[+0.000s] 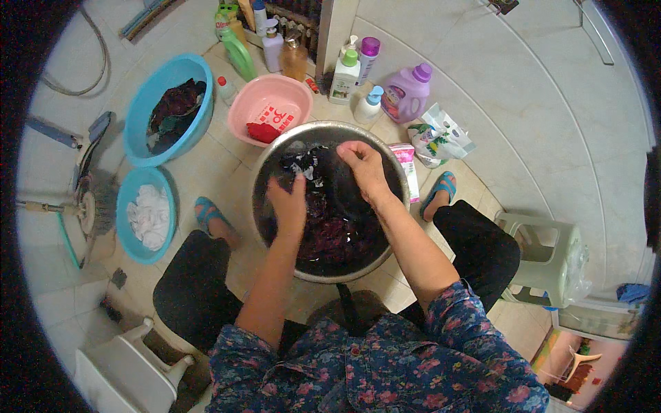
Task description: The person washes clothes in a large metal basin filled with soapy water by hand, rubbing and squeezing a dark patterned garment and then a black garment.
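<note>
A large round metal basin (330, 278) stands on the floor between my feet, holding dark water and soaked dark clothes (335, 237), some of them maroon. My left hand (289, 199) is blurred over the basin's left half, beside a black-and-white patterned cloth (304, 168); whether it grips that cloth is unclear. Above the right half of the basin is my right hand (364, 165), thumb and forefinger brought together. Something dark may hang from those fingertips, but it cannot be told apart from the dark water behind.
A pink basin (297, 95) with a red cloth touches the metal basin's back left. Blue tubs with dark clothes (206, 111) and white cloth (171, 206) are at left. Detergent bottles (408, 95) line the back. Plastic stools stand at right (557, 258) and lower left (124, 366).
</note>
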Action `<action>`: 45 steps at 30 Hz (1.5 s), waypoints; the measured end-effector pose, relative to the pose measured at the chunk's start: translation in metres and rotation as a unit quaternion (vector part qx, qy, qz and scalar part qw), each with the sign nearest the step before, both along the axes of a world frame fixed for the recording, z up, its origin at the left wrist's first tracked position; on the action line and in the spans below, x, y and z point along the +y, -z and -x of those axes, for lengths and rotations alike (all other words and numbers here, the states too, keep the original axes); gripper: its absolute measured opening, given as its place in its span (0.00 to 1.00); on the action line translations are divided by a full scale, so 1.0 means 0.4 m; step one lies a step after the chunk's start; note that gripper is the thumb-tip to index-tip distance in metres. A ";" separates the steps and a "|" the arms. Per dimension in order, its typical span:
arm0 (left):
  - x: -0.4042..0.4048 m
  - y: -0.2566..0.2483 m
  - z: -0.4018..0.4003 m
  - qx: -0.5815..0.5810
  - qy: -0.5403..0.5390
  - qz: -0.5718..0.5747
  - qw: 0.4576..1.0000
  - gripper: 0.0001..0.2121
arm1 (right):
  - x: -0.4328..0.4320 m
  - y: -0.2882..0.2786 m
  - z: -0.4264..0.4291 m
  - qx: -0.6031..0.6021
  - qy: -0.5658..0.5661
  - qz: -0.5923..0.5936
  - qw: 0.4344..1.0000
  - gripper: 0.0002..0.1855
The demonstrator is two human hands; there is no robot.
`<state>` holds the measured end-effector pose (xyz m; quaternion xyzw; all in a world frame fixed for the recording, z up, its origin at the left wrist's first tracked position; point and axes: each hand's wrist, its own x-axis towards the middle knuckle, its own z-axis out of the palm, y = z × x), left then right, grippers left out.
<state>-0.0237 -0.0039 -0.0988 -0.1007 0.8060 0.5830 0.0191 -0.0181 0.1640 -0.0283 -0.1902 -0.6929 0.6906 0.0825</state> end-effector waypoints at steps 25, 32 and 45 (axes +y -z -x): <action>-0.019 -0.228 0.003 -0.125 0.055 -0.725 0.676 0.14 | 0.079 0.095 -0.155 -0.014 -0.057 -0.269 0.961 0.16; -0.008 -0.106 -0.026 -0.206 -0.030 -0.689 0.695 0.15 | 0.052 -0.062 -0.120 -0.074 -0.017 0.306 0.949 0.23; 0.047 -0.047 -0.040 -0.269 -0.053 -0.664 0.696 0.15 | -0.006 -0.042 -0.163 -0.032 -0.051 0.428 0.902 0.27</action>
